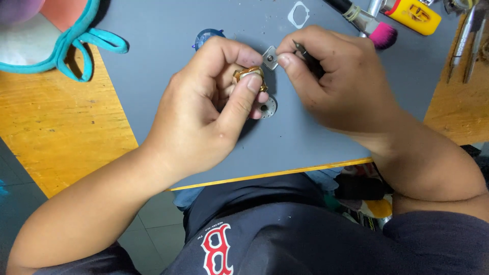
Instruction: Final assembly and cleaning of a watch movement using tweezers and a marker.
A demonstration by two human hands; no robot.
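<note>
A: So where is the gold watch case (249, 76)?

B: Pinched in the left hand (204, 112), just above the grey mat (168, 30) on the table (56, 127); its grip is closed on the rim.

A: And the right hand (336, 81)?

B: Closed on a thin dark tool (307, 57), tip at a small metal plate (270, 57). These look light, stiff and easily scratched; edges seem the safest hold

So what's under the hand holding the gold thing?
Under the left hand, a round silver toothed disc lies on the grey mat. Only part of it shows; the fingers cover the rest, and anything else beneath the palm is hidden.
</note>
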